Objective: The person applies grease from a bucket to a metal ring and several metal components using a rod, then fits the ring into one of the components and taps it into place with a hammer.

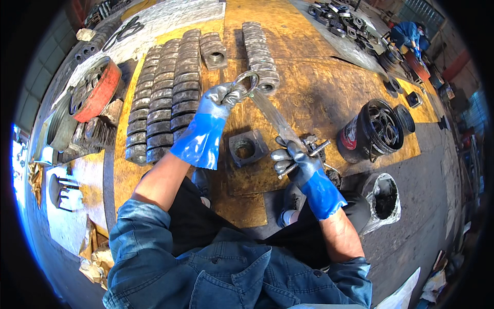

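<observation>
Left fingers (234,97): were clamped on a metal ring (256,78), raised above the floorboards (314,82).
Right fingers (297,150): were closed around a flat grey strip (272,116); its far end reached the ring, contact unclear.
Square block (259,147): lay below the strip.
Round-block columns (163,98): stood at left.
Black bucket (355,136): stood at right, holding dark rings (383,123).
White-lined container (380,220): stood near the right knee (356,208).

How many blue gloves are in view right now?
2: a blue glove on the left hand, which holds a metal ring, and another on the right hand. Any on the distant co-worker cannot be made out.
</observation>
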